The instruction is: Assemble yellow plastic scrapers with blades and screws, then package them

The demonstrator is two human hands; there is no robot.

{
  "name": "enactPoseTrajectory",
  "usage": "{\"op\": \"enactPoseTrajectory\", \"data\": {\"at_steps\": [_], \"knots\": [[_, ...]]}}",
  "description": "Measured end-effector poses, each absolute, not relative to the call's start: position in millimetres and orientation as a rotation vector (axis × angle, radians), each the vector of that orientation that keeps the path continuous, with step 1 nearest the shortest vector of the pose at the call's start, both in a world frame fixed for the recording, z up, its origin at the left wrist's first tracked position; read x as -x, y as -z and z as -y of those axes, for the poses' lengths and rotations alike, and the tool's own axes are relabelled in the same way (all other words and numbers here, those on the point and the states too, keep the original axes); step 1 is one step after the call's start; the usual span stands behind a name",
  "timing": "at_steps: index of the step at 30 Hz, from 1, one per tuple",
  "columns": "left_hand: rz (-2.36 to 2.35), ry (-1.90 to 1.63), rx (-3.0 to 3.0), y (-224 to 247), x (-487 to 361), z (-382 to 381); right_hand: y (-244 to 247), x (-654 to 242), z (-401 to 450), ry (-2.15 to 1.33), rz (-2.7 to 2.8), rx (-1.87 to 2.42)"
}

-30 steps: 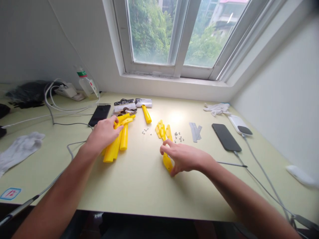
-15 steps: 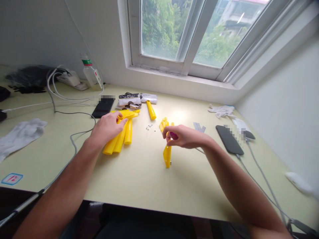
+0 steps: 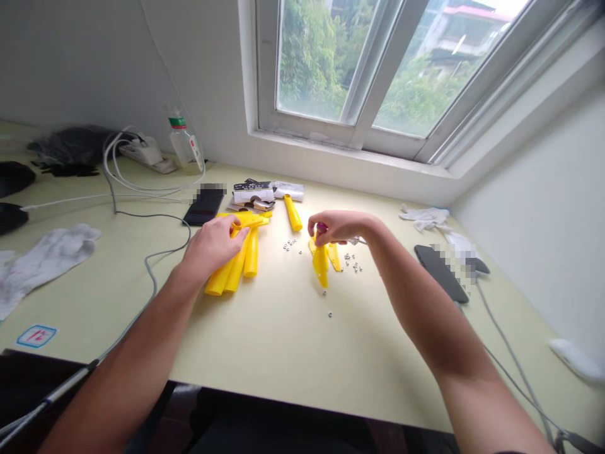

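Note:
My left hand rests over several yellow tube-shaped handles, thumb and index finger apart. Flat yellow pieces lie across the far ends of those handles, by the fingertips. On the right, my right hand pinches a flat, tapered yellow plastic piece that hangs down from the fingers. A small purple thing shows inside that hand; its kind is mostly hidden. Other flat yellow pieces lie just behind. Small metal nuts are scattered around, with several similar bits to the right.
A single yellow handle lies near torn packaging at the back. A phone, a bottle and cables are at left, beside a white glove. Another phone with a cable lies at right.
My right hand has moved away from me with the yellow piece, uncovering small metal parts on the table. My left hand stays on the handles. The view has shifted slightly.

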State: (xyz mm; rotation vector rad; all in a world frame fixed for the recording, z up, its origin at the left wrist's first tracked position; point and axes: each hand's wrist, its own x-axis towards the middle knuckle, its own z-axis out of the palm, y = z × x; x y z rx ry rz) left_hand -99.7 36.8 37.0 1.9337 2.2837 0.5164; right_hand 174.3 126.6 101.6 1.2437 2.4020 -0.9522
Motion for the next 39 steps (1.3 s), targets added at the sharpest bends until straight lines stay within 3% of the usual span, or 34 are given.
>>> {"op": "enactPoseTrajectory", "data": {"at_steps": [7,10,14,18,39], "knots": [[-2.296,-0.512,-1.903,-39.5,98.3,-34.8,-102.9,-199.1,-134.4,0.696,-2.409,-1.481],[-2.285,-0.519,-1.922,-38.3,99.1,-34.9,-92.5,-206.4,-99.6,0.523,-2.651,-1.349],[-2.275,-0.520,-1.975,-35.1,99.9,-36.1,-73.4,-225.3,-41.8,0.695,-2.667,-1.150],[-2.277,-0.508,-1.975,-33.8,100.1,-36.4,-58.4,-234.5,-16.5,0.736,-2.550,-1.295],[-2.264,-0.476,-1.946,-38.4,97.4,-34.1,-58.2,-166.6,-88.0,0.329,-2.472,-1.334]]}}
